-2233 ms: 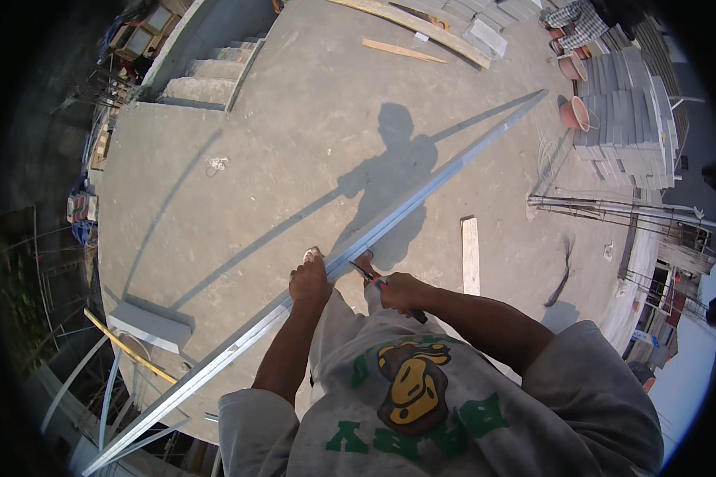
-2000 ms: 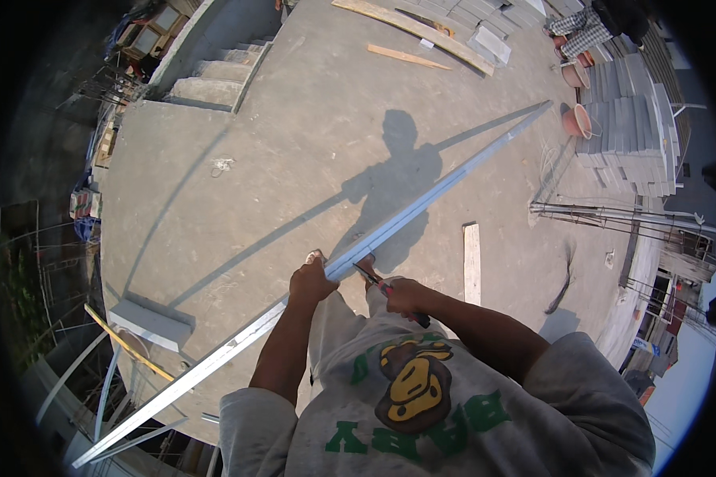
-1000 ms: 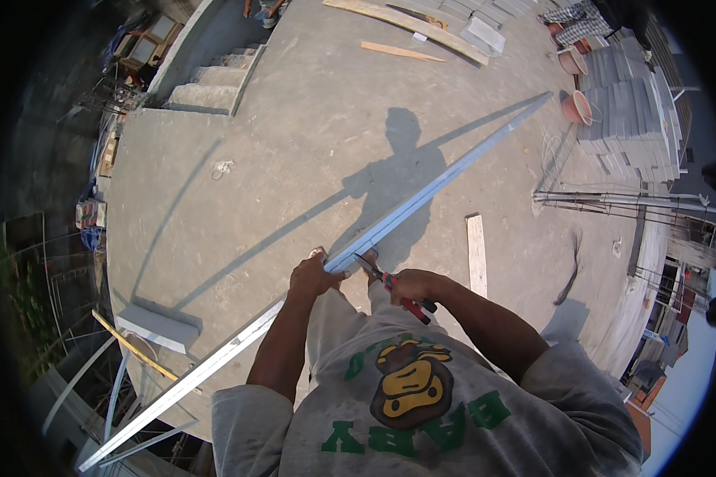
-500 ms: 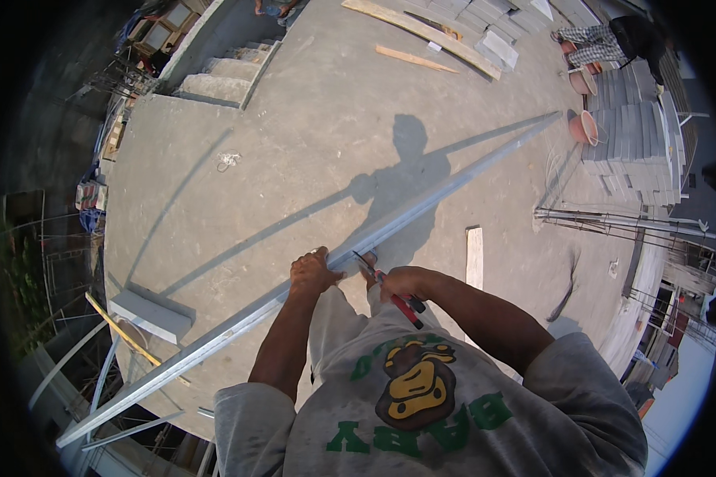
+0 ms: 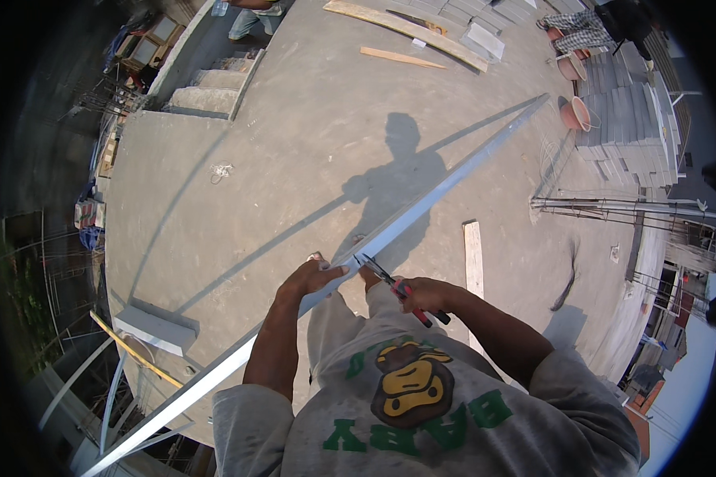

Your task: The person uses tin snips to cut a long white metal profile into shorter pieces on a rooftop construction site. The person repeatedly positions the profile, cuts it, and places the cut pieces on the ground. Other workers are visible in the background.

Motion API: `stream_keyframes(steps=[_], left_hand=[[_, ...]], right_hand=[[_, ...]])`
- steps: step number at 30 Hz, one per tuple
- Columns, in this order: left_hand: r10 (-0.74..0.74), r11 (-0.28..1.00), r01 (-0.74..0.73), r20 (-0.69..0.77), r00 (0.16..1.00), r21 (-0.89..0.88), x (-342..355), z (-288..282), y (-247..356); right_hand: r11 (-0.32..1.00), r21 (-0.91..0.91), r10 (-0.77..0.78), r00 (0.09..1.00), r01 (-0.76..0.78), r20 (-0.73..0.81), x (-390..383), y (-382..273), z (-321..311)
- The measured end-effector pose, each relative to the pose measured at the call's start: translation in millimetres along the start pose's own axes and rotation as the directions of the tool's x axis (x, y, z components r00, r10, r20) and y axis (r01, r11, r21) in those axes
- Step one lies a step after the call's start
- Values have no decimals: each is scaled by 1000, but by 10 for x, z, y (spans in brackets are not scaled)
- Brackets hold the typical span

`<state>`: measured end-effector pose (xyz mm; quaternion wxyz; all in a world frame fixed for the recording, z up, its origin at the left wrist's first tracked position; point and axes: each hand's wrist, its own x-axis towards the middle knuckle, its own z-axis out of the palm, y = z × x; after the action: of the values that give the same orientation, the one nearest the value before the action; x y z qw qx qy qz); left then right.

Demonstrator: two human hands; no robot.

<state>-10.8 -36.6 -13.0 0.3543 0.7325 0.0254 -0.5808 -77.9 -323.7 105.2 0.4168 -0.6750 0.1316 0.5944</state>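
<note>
A long light-metal profile (image 5: 422, 203) runs diagonally from the lower left, past my legs, to the far right. My left hand (image 5: 306, 280) is closed around it near its middle, thumb on the upper side. My right hand (image 5: 423, 295) grips tin snips (image 5: 380, 273) with red and black handles. Their jaws are parted, and the tips meet or lie just beside the profile's near edge, a little right of my left hand; whether they touch it I cannot tell. The profile's smooth broad side faces up toward me.
Wooden planks (image 5: 410, 32) lie ahead, with another board (image 5: 472, 258) to my right. Grey blocks (image 5: 624, 119) are stacked at the right beside buckets (image 5: 574, 114); a person (image 5: 612, 30) bends there. Stairs (image 5: 207, 99) descend at the far left, with another person (image 5: 254, 22) near them.
The profile has turned, showing a broad flat side instead of its ribbed one. My left hand has shifted slightly along with it. The snips' handles and jaws look farther apart.
</note>
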Motion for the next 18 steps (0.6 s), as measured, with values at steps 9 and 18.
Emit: stream_keyframes(steps=[9, 18], left_hand=[[-27, 997, 30, 42, 999, -74, -180, -12, 208], [30, 992, -13, -135, 990, 123, -209, 28, 208]], right_hand=[[1000, -5, -12, 999, 12, -45, -136, -3, 66], [999, -17, -34, 999, 33, -30, -133, 15, 71]])
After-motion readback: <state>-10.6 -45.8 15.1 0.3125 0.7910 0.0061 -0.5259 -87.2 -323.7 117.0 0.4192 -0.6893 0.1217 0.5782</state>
